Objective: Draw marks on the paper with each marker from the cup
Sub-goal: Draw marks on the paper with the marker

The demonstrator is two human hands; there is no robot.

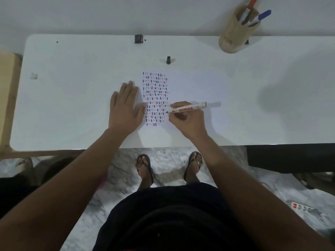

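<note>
A white sheet of paper (pixel 188 87) lies on the white table (pixel 72 105), covered at its left with rows of short blue, red and dark marks (pixel 155 98). My left hand (pixel 125 107) lies flat on the paper's left edge, fingers apart. My right hand (pixel 186 120) grips an uncapped white marker (pixel 186 108), its dark tip touching the paper at the right end of a lower row. A black marker cap (pixel 168 60) stands above the paper. The tan cup (pixel 235 31) at the back right holds a red-capped marker (pixel 252 2), a blue-capped marker (pixel 262 16) and others.
A small black block (pixel 138 38) sits at the table's far edge. A small white piece (pixel 33 76) lies at the far left. A wooden piece (pixel 7 98) stands left of the table. A power strip (pixel 301 208) lies on the floor at the right.
</note>
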